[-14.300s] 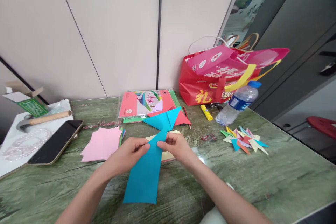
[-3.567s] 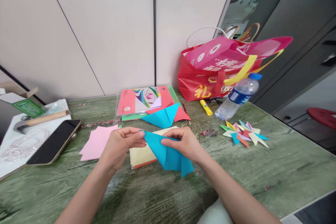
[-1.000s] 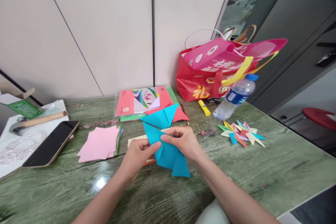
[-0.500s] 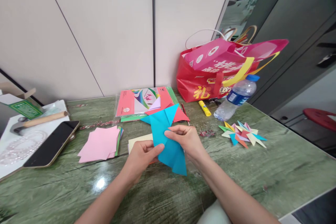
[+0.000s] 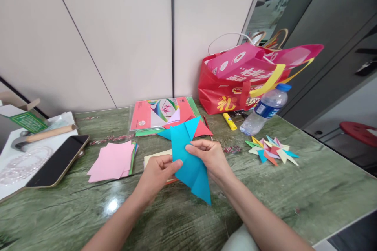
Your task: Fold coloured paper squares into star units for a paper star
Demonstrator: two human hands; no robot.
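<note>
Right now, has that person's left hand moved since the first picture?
Yes, to the right. The left hand now sits clear of the pink origami paper stack, whose right edge it partly hid then.

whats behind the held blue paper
Behind the held blue origami paper, a folded blue piece and a pale-yellow paper stack show in part. The paper, left hand and right hand hide the rest.

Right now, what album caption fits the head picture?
Left fingers and right fingers pinch folded blue paper near pink sheets.
</note>
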